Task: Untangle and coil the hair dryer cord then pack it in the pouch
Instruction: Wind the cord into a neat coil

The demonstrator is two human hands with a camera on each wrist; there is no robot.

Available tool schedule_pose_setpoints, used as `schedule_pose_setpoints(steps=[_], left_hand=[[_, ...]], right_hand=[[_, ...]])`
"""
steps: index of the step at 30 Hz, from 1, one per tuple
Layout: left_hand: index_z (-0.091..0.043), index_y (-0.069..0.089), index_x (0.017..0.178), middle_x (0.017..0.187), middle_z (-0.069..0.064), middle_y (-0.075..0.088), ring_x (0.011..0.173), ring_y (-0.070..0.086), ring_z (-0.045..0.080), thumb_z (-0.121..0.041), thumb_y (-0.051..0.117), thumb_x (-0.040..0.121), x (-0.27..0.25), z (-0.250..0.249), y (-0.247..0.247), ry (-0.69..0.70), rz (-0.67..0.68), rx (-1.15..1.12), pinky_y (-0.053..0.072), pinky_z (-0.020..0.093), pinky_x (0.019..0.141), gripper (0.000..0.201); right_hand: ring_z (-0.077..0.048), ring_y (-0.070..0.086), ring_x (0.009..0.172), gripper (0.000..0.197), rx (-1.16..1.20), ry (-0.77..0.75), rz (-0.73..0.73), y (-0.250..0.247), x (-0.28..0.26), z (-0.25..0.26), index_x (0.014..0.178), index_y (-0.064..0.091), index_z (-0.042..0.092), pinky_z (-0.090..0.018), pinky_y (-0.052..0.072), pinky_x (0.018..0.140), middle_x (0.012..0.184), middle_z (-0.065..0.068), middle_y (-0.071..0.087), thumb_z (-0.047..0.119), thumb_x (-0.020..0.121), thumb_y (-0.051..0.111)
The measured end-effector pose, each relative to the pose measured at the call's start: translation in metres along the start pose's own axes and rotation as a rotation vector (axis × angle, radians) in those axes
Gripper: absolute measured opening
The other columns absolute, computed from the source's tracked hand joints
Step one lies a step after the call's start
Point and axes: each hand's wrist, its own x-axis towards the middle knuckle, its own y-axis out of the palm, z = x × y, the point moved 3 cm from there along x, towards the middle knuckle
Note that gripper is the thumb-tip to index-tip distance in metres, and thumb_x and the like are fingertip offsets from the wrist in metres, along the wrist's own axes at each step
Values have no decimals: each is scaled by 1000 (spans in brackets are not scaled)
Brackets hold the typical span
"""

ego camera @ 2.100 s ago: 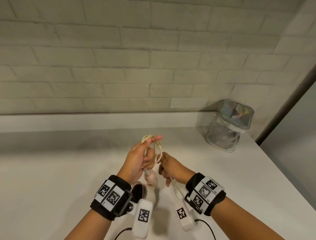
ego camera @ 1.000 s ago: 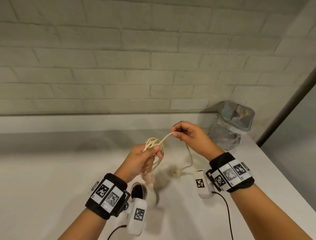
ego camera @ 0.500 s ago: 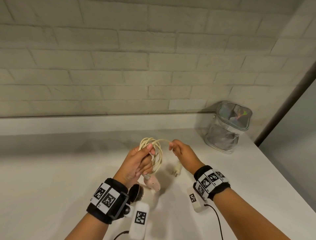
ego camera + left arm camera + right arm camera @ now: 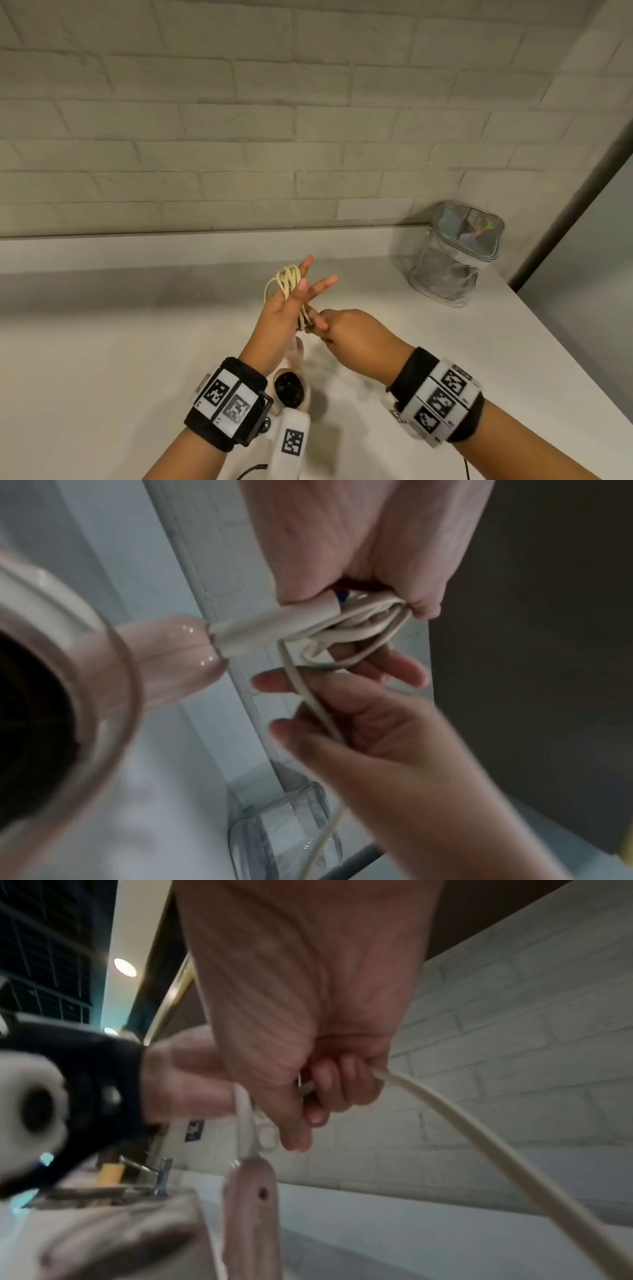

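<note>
Cream hair dryer cord (image 4: 288, 280) is wound in several loops around my left hand (image 4: 301, 291), which is raised with fingers straight and the thumb pinning the loops. In the left wrist view the cord (image 4: 346, 631) bunches at the palm. The pink hair dryer (image 4: 294, 356) hangs below that hand, its dark nozzle (image 4: 289, 392) facing me. My right hand (image 4: 325, 329) sits just under the left palm, fingers curled round the cord's free end (image 4: 479, 1137). A clear pouch (image 4: 455, 257) with a shiny zip lid stands at the back right.
The white counter (image 4: 102, 377) runs to a low ledge and a brick wall behind. Its right edge (image 4: 565, 359) drops off beside the pouch. A dark vertical post stands in the right corner.
My right hand has swung from the top of the coil down under the left palm, taking the cord end round. The left fingers have straightened. The dangling plug is no longer in sight.
</note>
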Motion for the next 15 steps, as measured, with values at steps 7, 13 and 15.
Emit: schedule_pose_setpoints(steps=[7, 13, 15], left_hand=[[-38, 37, 132, 111, -33, 59, 63, 64, 6, -37, 41, 92, 1, 3, 9, 140, -130, 154, 50, 22, 82, 40], [-32, 27, 141, 102, -24, 54, 86, 60, -11, -39, 37, 90, 1, 2, 9, 148, -73, 379, 46, 7, 74, 52], [-39, 25, 140, 89, -10, 67, 81, 65, -1, -50, 34, 86, 1, 5, 6, 122, -48, 551, 50, 14, 76, 55]], right_hand=[[-26, 55, 49, 11, -37, -68, -137, -23, -13, 0, 83, 64, 9, -31, 46, 42, 70, -8, 61, 4, 79, 56], [-2, 51, 58, 30, 401, 151, -273, -33, -25, 0, 74, 33, 25, -19, 40, 53, 64, 17, 49, 11, 84, 58], [-4, 61, 69, 28, 442, 124, -266, -41, -25, -2, 79, 35, 23, -25, 50, 58, 68, 22, 51, 9, 83, 59]])
